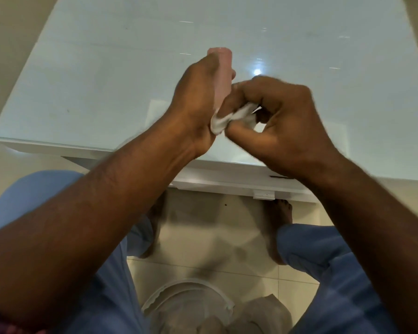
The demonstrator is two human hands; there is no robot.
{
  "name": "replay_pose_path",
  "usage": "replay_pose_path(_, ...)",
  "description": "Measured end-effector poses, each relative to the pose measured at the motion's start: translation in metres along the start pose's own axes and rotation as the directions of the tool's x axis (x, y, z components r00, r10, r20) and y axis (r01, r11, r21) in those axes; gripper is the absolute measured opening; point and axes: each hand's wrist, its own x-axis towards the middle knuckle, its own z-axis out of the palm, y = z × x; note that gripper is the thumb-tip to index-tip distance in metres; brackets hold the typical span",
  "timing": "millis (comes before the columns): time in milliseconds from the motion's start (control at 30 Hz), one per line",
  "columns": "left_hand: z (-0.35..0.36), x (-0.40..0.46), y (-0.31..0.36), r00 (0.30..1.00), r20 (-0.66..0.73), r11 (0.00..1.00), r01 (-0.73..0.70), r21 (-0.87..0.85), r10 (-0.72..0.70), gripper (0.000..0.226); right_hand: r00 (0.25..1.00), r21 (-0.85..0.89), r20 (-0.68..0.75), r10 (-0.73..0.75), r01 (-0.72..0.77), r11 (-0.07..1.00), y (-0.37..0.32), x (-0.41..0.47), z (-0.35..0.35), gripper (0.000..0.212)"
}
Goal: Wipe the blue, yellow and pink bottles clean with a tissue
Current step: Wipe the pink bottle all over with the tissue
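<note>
- Pink bottle (221, 73): held in the air above the table's (82, 80) near edge; probably light, stiff, slippery plastic.
- Left hand (198, 104): wrapped round its body, a sound hold.
- Right hand (278, 121): pinching crumpled, soft tissue (229, 118) against the bottle's lower end.

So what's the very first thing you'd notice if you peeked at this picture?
Two hands meeting in the middle, above the glossy white table. The left hand grips a pink bottle that pokes out above its fingers, and the right hand pinches a crumpled white tissue against the bottle's lower end. Lower down, blue trousers and bare feet show on the tiled floor, with a white bin between the knees.
</note>
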Motion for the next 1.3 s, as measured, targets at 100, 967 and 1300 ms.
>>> replay_pose_path(100,0.0,-0.002,0.002,0.991,0.102,0.99,-0.094,0.105,0.083,0.034,0.997,-0.007,-0.083,-0.001,0.0,1.0,-0.001,0.001,0.001,0.011)
replay_pose_path(967,0.001,-0.002,-0.001,0.982,0.158,0.982,0.126,-0.144,-0.103,0.035,0.985,0.012,-0.172,-0.014,0.016,1.0,-0.008,0.002,-0.005,0.008)
replay_pose_path(1300,0.001,-0.003,0.002,0.981,0.126,0.976,0.166,-0.141,-0.149,0.04,0.997,-0.022,0.034,-0.071,0.072,0.997,-0.008,-0.005,0.009,0.007)
